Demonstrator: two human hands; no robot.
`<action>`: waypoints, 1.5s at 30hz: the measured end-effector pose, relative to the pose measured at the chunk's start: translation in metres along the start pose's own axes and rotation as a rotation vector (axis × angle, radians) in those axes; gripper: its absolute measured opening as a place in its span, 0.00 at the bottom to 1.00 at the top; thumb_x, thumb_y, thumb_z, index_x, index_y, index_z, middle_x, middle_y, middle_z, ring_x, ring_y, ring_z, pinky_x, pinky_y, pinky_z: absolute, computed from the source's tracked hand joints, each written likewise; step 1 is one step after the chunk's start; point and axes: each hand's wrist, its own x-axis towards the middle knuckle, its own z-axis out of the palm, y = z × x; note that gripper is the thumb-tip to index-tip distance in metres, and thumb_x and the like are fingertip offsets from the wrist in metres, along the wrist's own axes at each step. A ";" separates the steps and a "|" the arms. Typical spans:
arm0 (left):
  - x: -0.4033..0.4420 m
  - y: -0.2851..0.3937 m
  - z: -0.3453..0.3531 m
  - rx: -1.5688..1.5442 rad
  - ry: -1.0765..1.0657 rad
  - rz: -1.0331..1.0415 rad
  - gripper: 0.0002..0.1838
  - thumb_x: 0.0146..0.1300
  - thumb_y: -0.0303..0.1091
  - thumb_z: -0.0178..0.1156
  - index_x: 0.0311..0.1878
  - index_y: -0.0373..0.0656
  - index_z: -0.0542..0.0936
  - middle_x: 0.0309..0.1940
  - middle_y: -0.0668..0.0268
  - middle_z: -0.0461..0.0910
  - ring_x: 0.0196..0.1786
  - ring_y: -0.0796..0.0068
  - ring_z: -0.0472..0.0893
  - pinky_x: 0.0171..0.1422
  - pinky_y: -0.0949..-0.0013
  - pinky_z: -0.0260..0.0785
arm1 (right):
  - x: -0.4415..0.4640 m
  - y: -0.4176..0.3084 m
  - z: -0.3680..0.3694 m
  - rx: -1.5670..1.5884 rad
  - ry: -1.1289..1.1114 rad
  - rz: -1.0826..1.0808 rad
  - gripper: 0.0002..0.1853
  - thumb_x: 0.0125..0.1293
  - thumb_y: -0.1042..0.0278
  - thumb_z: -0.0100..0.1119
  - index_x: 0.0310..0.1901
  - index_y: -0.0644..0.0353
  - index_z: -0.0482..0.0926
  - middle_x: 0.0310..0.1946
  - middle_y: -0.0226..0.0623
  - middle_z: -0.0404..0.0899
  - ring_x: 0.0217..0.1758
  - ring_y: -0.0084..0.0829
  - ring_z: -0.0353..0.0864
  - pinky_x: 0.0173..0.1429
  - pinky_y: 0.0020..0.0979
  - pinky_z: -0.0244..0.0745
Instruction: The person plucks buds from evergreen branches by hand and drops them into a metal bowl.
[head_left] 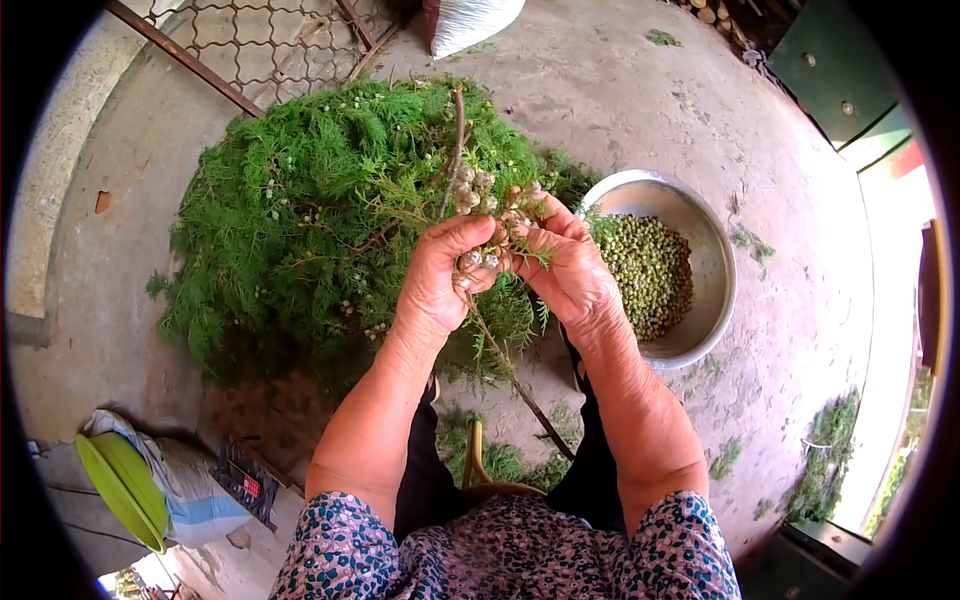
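Observation:
My left hand (pixel 445 265) is closed around a woody conifer branch (pixel 529 398) that bears clusters of pale brownish-green cones (pixel 475 188). Close beside it, my right hand (pixel 572 268) pinches at the cone cluster on the same branch; its fingertips are partly hidden by cones and sprigs. Behind and left of both hands spreads a large heap of green conifer foliage (pixel 300 200) dotted with small cones. To the right of my right hand stands a metal basin (pixel 712 290), partly filled with small green cones (pixel 645 275).
A lime-green basin (pixel 122 490) leans by a sack (pixel 205 505) at lower left. A white sack (pixel 475 25) and a wire mesh panel (pixel 255 45) are at the top. Loose sprigs (pixel 825 455) lie on the concrete floor (pixel 780 330) at right.

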 end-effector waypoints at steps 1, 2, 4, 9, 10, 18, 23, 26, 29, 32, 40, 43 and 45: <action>-0.001 0.001 0.001 0.013 -0.017 0.001 0.10 0.57 0.35 0.59 0.29 0.36 0.76 0.19 0.64 0.75 0.13 0.81 0.68 0.15 0.82 0.55 | 0.000 0.000 0.001 0.000 0.000 -0.001 0.12 0.61 0.79 0.54 0.47 0.59 0.74 0.40 0.29 0.78 0.40 0.22 0.76 0.41 0.25 0.72; -0.002 0.001 0.002 0.025 -0.034 0.002 0.10 0.57 0.35 0.59 0.29 0.36 0.76 0.19 0.64 0.74 0.13 0.81 0.67 0.15 0.82 0.55 | -0.001 0.001 0.001 -0.023 0.012 -0.008 0.13 0.61 0.79 0.54 0.47 0.59 0.74 0.40 0.29 0.78 0.40 0.22 0.76 0.41 0.25 0.72; -0.002 0.000 0.004 0.051 -0.006 -0.001 0.10 0.56 0.35 0.59 0.29 0.36 0.76 0.19 0.64 0.74 0.13 0.82 0.67 0.15 0.82 0.54 | -0.002 0.001 0.000 -0.050 0.002 -0.009 0.12 0.61 0.79 0.55 0.46 0.58 0.75 0.38 0.28 0.79 0.38 0.21 0.75 0.39 0.25 0.72; -0.004 0.000 0.008 0.096 0.014 -0.004 0.10 0.55 0.34 0.60 0.29 0.36 0.76 0.19 0.63 0.74 0.13 0.83 0.66 0.14 0.82 0.53 | -0.002 0.010 -0.011 -0.027 0.030 -0.047 0.07 0.61 0.75 0.55 0.42 0.58 0.76 0.35 0.28 0.79 0.34 0.22 0.76 0.37 0.25 0.72; -0.003 -0.001 0.005 0.045 0.008 -0.002 0.09 0.54 0.33 0.61 0.30 0.36 0.77 0.21 0.63 0.76 0.14 0.83 0.68 0.14 0.82 0.54 | -0.003 0.011 -0.011 0.023 0.075 -0.022 0.06 0.62 0.73 0.55 0.41 0.58 0.76 0.34 0.28 0.79 0.33 0.22 0.77 0.36 0.25 0.73; 0.000 -0.001 -0.003 -0.062 -0.060 0.012 0.08 0.54 0.31 0.62 0.32 0.35 0.78 0.24 0.63 0.78 0.17 0.83 0.71 0.14 0.82 0.55 | -0.005 0.003 0.001 0.016 0.124 0.016 0.09 0.63 0.73 0.52 0.45 0.59 0.74 0.38 0.31 0.78 0.38 0.24 0.76 0.40 0.27 0.73; -0.002 -0.002 -0.005 -0.083 -0.029 0.013 0.05 0.53 0.28 0.61 0.30 0.36 0.77 0.22 0.65 0.76 0.13 0.86 0.64 0.14 0.81 0.53 | -0.002 -0.006 -0.006 0.060 0.004 -0.002 0.11 0.62 0.76 0.52 0.46 0.61 0.73 0.34 0.32 0.77 0.33 0.23 0.74 0.34 0.25 0.68; -0.003 -0.002 -0.004 -0.041 -0.006 0.018 0.04 0.53 0.26 0.61 0.29 0.36 0.77 0.22 0.67 0.75 0.12 0.86 0.62 0.14 0.81 0.52 | -0.002 -0.008 -0.002 -0.062 0.111 -0.034 0.08 0.63 0.72 0.54 0.42 0.62 0.75 0.30 0.29 0.76 0.26 0.21 0.72 0.30 0.22 0.67; -0.005 -0.001 0.001 -0.037 0.023 0.001 0.04 0.52 0.26 0.62 0.29 0.36 0.78 0.21 0.69 0.75 0.13 0.87 0.63 0.14 0.81 0.52 | -0.001 -0.006 -0.008 -0.132 0.050 -0.023 0.06 0.62 0.70 0.55 0.40 0.62 0.76 0.27 0.28 0.76 0.26 0.19 0.72 0.29 0.21 0.67; -0.006 -0.002 0.007 0.084 0.078 0.028 0.04 0.53 0.28 0.61 0.27 0.38 0.77 0.18 0.69 0.74 0.12 0.87 0.63 0.14 0.81 0.52 | 0.000 -0.001 -0.011 -0.119 0.166 -0.073 0.06 0.63 0.71 0.55 0.39 0.61 0.76 0.26 0.27 0.76 0.25 0.18 0.72 0.28 0.20 0.66; -0.005 -0.012 0.008 0.251 0.131 0.046 0.04 0.53 0.28 0.62 0.28 0.38 0.78 0.22 0.68 0.77 0.15 0.89 0.64 0.15 0.83 0.53 | -0.002 0.003 -0.007 -0.224 0.435 -0.081 0.05 0.64 0.72 0.52 0.38 0.62 0.74 0.26 0.29 0.75 0.22 0.19 0.71 0.24 0.19 0.64; -0.008 -0.013 0.008 0.241 0.093 0.048 0.04 0.52 0.28 0.63 0.28 0.38 0.79 0.22 0.68 0.78 0.16 0.88 0.66 0.16 0.82 0.54 | 0.003 -0.010 -0.018 -0.115 0.586 -0.151 0.05 0.66 0.70 0.50 0.37 0.62 0.73 0.25 0.29 0.72 0.24 0.21 0.71 0.26 0.20 0.66; -0.011 -0.014 0.008 0.286 0.102 0.293 0.05 0.50 0.29 0.65 0.29 0.37 0.82 0.21 0.69 0.79 0.18 0.88 0.67 0.21 0.82 0.58 | 0.005 -0.027 -0.024 -0.120 0.443 -0.229 0.04 0.66 0.71 0.50 0.36 0.62 0.73 0.27 0.31 0.73 0.27 0.23 0.72 0.27 0.22 0.67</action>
